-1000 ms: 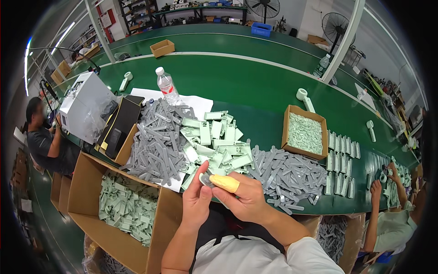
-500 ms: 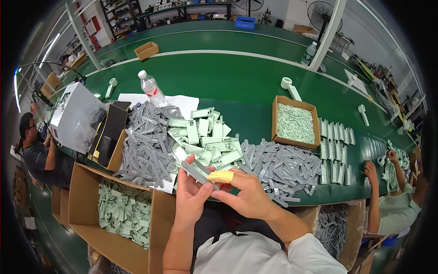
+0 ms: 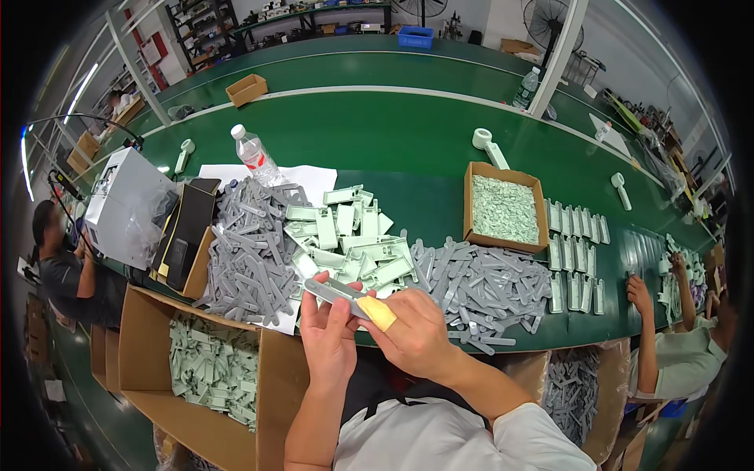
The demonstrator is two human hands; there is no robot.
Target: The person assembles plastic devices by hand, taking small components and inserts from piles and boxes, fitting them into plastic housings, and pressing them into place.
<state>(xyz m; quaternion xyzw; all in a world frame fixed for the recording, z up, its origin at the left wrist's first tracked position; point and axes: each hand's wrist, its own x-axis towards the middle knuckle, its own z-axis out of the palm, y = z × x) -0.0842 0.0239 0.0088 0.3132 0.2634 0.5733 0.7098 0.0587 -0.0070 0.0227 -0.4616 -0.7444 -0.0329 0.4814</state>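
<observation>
Left hand (image 3: 327, 345) closed around long grey piece (image 3: 338, 292), thumb against near side, fingers behind. Right hand (image 3: 416, 334) curled at piece's right end, yellow-wrapped finger (image 3: 378, 312) against it; exact fingertip contact hidden, perhaps pinching. Piece tilted, between both hands. Pale green parts (image 3: 326, 229) heaped just beyond hands; grey pile (image 3: 487, 290) beyond right hand, another grey heap (image 3: 251, 255) beyond left hand, leftward.

The view is bright, tube lights (image 3: 82, 93) glare at left, and straight edges bow outward.
</observation>
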